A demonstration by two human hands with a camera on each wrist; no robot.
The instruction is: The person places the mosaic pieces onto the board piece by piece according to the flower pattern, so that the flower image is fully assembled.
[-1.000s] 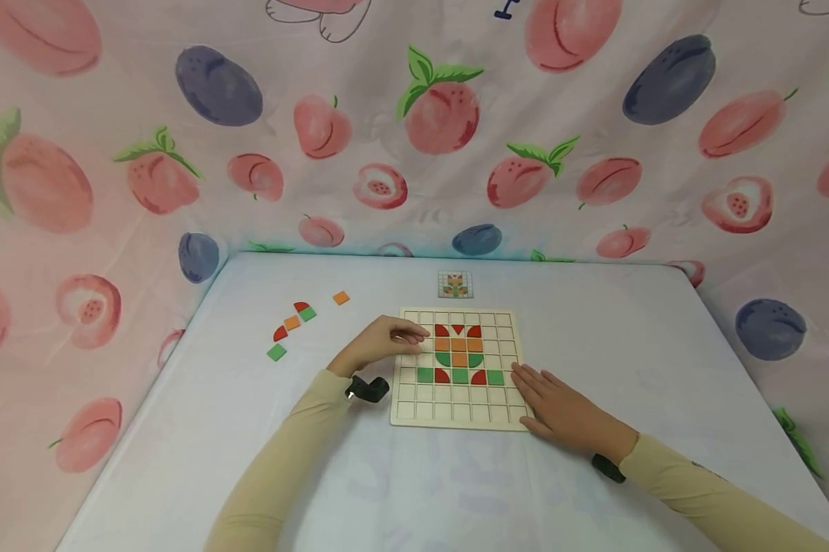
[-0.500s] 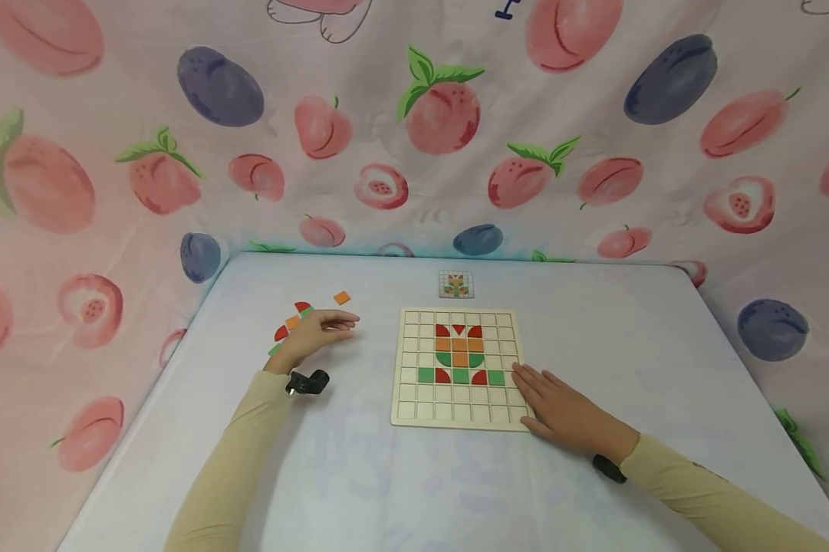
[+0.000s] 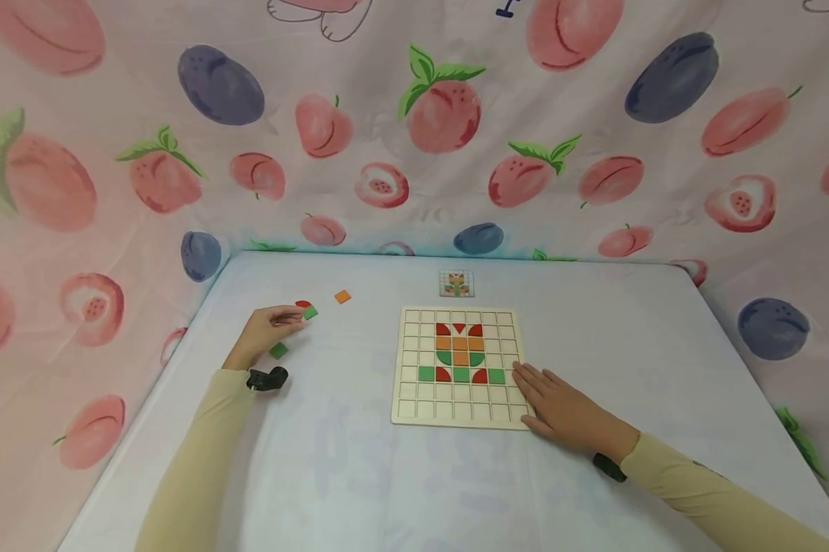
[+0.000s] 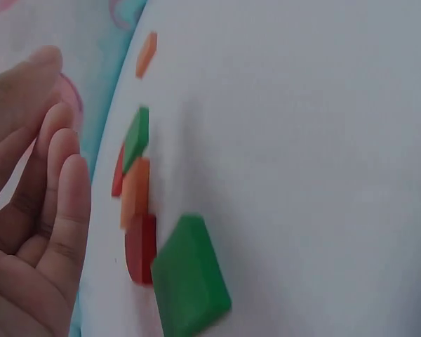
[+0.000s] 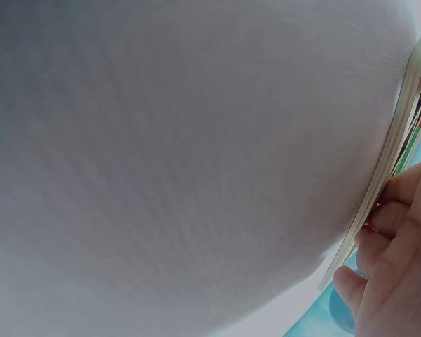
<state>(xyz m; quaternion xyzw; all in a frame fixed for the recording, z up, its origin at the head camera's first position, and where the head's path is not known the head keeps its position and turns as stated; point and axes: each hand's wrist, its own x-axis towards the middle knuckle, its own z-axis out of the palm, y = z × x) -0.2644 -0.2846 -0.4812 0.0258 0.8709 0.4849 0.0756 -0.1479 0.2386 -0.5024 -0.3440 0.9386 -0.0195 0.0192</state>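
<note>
The board (image 3: 459, 366) is kept flat on the table (image 3: 359, 475) by the right hand (image 3: 559, 410), laid with straight fingers on its right edge — a steadying hold, it seems. A coloured figure fills the board's middle cells. The left hand (image 3: 265, 331) is stretched out to the loose tiles (image 4: 142, 203) — fingers relaxed, nothing gripped. 1 green tile (image 3: 278, 350) lies just beside it. A small card (image 3: 456, 283) lies beyond the board.
</note>
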